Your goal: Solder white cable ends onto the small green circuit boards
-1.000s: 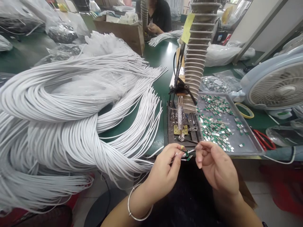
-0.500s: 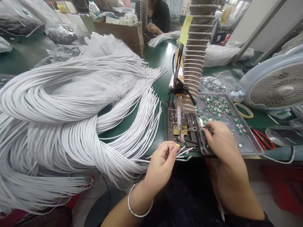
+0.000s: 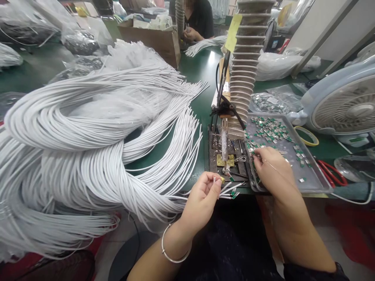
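Observation:
My left hand (image 3: pixel 202 199) is closed in a pinch around a white cable (image 3: pixel 214 180), whose short end pokes up between finger and thumb. A small yellow piece (image 3: pixel 222 180) shows at the fingertips. Over the near left part of the grey tray (image 3: pixel 315 177), my right hand (image 3: pixel 274 169) is closed on a thin metal tool that looks like tweezers (image 3: pixel 271 165). Small green-and-silver circuit boards (image 3: pixel 272 128) lie scattered in that tray. Between the hands, a soldering iron (image 3: pixel 224 136) points down from its stand. White cables with green boards on their ends (image 3: pixel 233 192) lie just below it.
Large bundles of white cable (image 3: pixel 88 171) cover the left side. A ribbed exhaust hose (image 3: pixel 244 70) hangs behind the iron. Right of the tray are a fan (image 3: pixel 351 105), red-handled pliers (image 3: pixel 331 171) and a tape roll (image 3: pixel 306 136). Another person (image 3: pixel 196 23) sits across the table.
The whole view has shifted slightly to the right. My right hand's fingers have moved a little up at the tray. My left hand keeps its pinch on the cable.

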The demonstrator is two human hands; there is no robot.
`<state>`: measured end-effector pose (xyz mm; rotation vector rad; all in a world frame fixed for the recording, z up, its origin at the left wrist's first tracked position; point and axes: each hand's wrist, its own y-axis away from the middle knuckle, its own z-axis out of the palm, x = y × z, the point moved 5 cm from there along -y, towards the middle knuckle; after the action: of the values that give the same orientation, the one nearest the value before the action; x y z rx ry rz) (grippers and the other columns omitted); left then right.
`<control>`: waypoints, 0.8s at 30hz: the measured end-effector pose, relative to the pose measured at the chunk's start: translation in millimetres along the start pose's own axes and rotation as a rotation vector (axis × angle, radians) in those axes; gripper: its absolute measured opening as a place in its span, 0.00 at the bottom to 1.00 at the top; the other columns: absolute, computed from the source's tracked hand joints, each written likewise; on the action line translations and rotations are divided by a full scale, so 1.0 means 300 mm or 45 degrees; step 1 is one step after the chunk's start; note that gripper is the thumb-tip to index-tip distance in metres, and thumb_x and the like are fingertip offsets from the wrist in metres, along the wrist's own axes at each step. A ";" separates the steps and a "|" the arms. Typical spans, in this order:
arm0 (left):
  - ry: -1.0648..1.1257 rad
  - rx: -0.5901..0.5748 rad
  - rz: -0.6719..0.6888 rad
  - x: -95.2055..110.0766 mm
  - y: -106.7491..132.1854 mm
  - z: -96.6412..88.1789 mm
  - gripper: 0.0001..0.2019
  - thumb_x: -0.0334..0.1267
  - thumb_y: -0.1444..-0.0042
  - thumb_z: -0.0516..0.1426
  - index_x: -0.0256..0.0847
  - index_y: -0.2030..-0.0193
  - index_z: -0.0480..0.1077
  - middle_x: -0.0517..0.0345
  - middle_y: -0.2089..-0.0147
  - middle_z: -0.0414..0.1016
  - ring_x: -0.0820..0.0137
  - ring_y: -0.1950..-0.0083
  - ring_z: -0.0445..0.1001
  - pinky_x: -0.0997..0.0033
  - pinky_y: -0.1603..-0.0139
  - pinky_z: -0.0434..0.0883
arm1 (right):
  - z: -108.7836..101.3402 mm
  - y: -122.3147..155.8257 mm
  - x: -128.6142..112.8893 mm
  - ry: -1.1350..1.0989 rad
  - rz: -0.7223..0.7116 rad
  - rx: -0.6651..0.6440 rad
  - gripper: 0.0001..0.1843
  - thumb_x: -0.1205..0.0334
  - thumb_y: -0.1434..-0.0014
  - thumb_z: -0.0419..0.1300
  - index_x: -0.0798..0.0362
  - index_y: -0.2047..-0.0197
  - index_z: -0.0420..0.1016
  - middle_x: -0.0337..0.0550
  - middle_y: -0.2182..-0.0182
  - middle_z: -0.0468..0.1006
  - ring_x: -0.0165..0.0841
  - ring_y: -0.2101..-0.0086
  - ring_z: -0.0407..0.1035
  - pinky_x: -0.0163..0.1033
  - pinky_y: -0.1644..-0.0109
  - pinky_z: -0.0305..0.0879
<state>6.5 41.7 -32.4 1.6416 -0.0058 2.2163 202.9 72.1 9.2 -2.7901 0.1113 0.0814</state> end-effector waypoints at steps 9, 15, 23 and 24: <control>0.047 0.013 0.026 0.005 -0.001 0.003 0.12 0.46 0.45 0.59 0.39 0.64 0.65 0.63 0.68 0.65 0.78 0.71 0.60 0.76 0.67 0.61 | -0.022 0.010 0.017 -0.112 -0.015 0.280 0.10 0.68 0.44 0.51 0.53 0.65 0.73 0.46 0.69 0.75 0.37 0.67 0.68 0.40 0.64 0.63; 0.051 0.010 0.040 -0.006 -0.002 0.004 0.13 0.48 0.42 0.56 0.39 0.62 0.65 0.66 0.73 0.62 0.77 0.73 0.60 0.75 0.68 0.61 | -0.089 0.071 -0.016 -0.429 -0.077 0.498 0.07 0.68 0.42 0.52 0.51 0.63 0.71 0.42 0.70 0.74 0.33 0.66 0.70 0.39 0.61 0.67; 0.128 0.038 -0.028 -0.016 -0.014 0.016 0.10 0.43 0.44 0.58 0.39 0.65 0.63 0.68 0.77 0.61 0.79 0.77 0.59 0.76 0.72 0.59 | -0.101 0.149 -0.107 -0.906 -0.102 0.431 0.07 0.72 0.44 0.57 0.49 0.66 0.71 0.39 0.70 0.74 0.32 0.67 0.70 0.41 0.60 0.68; 0.115 0.046 -0.026 -0.019 -0.014 0.014 0.10 0.44 0.43 0.58 0.39 0.65 0.64 0.68 0.77 0.61 0.78 0.77 0.59 0.76 0.72 0.59 | -0.098 0.150 -0.111 -0.916 -0.103 0.435 0.07 0.72 0.44 0.57 0.49 0.66 0.71 0.39 0.70 0.74 0.32 0.66 0.70 0.41 0.59 0.68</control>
<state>13.1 42.9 -37.2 1.5512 0.0750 2.2859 167.0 22.1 23.8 -2.2629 -0.1519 0.9318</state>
